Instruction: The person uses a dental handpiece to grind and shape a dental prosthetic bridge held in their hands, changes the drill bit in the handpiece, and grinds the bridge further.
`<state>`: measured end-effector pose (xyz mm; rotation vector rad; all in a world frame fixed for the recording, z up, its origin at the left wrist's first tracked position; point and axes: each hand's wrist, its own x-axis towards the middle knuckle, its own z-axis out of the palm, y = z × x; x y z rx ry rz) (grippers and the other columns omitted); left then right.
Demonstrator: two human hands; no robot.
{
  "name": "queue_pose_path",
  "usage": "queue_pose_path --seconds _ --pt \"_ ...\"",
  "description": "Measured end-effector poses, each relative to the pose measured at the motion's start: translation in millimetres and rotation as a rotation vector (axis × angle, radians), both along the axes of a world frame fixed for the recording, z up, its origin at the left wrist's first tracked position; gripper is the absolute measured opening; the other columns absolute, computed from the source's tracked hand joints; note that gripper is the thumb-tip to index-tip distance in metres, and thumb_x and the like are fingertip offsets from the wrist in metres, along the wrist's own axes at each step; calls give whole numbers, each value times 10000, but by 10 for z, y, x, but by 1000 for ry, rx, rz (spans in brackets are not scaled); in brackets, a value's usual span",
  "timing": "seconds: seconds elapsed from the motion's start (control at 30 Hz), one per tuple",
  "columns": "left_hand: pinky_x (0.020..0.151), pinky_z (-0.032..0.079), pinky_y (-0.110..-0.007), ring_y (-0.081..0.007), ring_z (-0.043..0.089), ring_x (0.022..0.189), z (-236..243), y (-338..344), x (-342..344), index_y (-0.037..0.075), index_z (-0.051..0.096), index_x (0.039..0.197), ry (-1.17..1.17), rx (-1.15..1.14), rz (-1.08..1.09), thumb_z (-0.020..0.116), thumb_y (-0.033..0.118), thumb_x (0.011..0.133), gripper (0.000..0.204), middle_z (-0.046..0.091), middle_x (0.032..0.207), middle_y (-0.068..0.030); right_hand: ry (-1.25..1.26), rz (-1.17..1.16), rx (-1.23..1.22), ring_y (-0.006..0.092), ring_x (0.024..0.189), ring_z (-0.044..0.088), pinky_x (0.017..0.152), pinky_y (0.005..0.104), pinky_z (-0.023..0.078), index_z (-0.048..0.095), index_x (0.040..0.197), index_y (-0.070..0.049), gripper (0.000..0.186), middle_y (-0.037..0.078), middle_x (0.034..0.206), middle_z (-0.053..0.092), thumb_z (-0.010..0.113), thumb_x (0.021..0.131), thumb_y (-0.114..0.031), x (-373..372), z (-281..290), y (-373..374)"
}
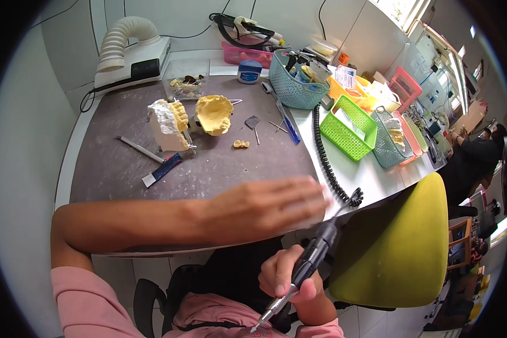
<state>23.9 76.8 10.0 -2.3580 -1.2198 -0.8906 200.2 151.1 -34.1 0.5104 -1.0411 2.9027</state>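
Observation:
My right hand (287,273) grips a black and silver dental handpiece (315,250), its thin tip pointing down toward my lap. My left arm reaches across the table's front edge. Slightly blurred, my left hand (265,205) has its fingers stretched out near the handpiece's cord end and holds nothing. Beyond it on the table lie a small yellowish piece of joined teeth (241,145), a white and yellow dental cast (169,127) on a metal frame, and a yellow cast (214,115). Left of these are a pen-like tool (138,147) and a blue and white tube (166,169).
A black coiled cord (325,152) runs down the right side to the handpiece. Baskets in teal (298,90) and green (343,135) stand at the right. A white box with a hose (135,73) is at the back left. A yellow-green chair (394,248) stands right.

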Motion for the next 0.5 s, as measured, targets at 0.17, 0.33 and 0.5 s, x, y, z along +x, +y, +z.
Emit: queue_pose_path --seconds 0.17,0.33,0.5 --pt "856 511 -329 -274 593 1037 3 -56 -438 -41 582 1176 222 -274 881 573 19 787 393 578 1119 -173 54 -292 108 118 558 459 508 269 332 669 906 30 319 77 706 569 763 793 -253 -21 60 180" --pt "816 517 -315 -260 603 1016 87 40 -414 -46 601 1076 256 -482 957 590 11 779 302 593 1105 -167 136 -612 309 116 554 494 510 228 377 666 1065 65 475 96 715 586 758 815 -328 -129 86 414" --pt "787 536 -294 -241 648 945 213 -84 -341 -34 615 1044 -332 -413 669 629 11 850 199 629 1048 -145 130 -857 305 169 574 596 489 238 456 621 1135 57 594 148 791 636 749 823 -431 -282 231 420"
